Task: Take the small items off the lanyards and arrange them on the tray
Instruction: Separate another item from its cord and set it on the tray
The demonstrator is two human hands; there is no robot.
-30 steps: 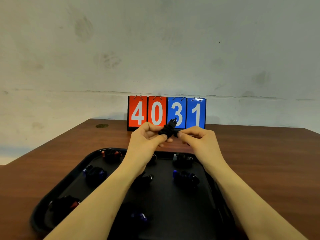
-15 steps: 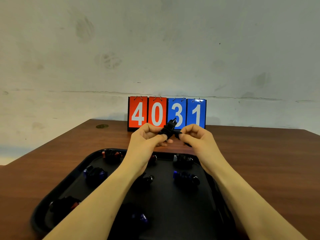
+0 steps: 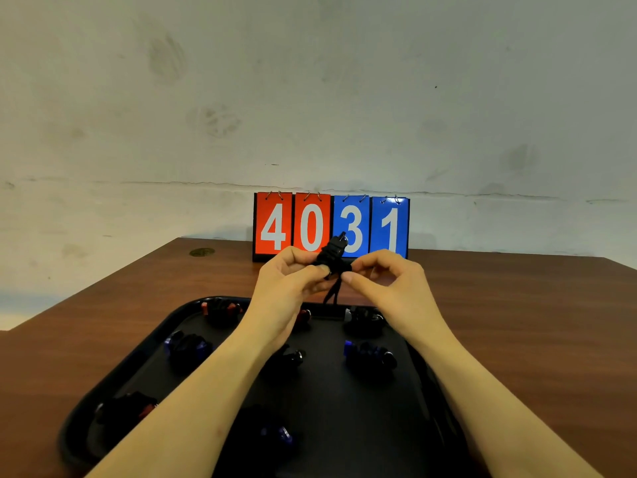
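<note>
1. At the far left of the wooden table [image 3: 103, 315] a small round brass-coloured disc [image 3: 201, 252] lies flat near the back edge.
2. The black tray [image 3: 138, 357] sits in front of you, with several bundled lanyards lying apart on it: a red-tipped bundle [image 3: 127, 407] at the near left, a blue-tipped bundle [image 3: 186, 345] behind it, and a second red-tipped bundle [image 3: 220, 310] at the far left corner.
3. Your left hand [image 3: 289, 288] is raised above the far edge of the tray, thumb and fingers pinched tight on the left side of the black lanyard bundle [image 3: 332, 253].
4. That bundle is in the air between your two hands, in front of the flip scoreboard [image 3: 331, 224] reading 4031; two thin black cord ends [image 3: 332, 293] hang down from it toward the tray. You cannot tell the small item apart from the cord here.
5. Your right hand [image 3: 396, 288] has curled fingers, with thumb and forefinger pinching the right side of the same bundle.
6. Under your right wrist, a dark bundle [image 3: 365, 320] rests at the tray's far right, and a blue-ended bundle [image 3: 368, 355] lies just nearer to you.
</note>
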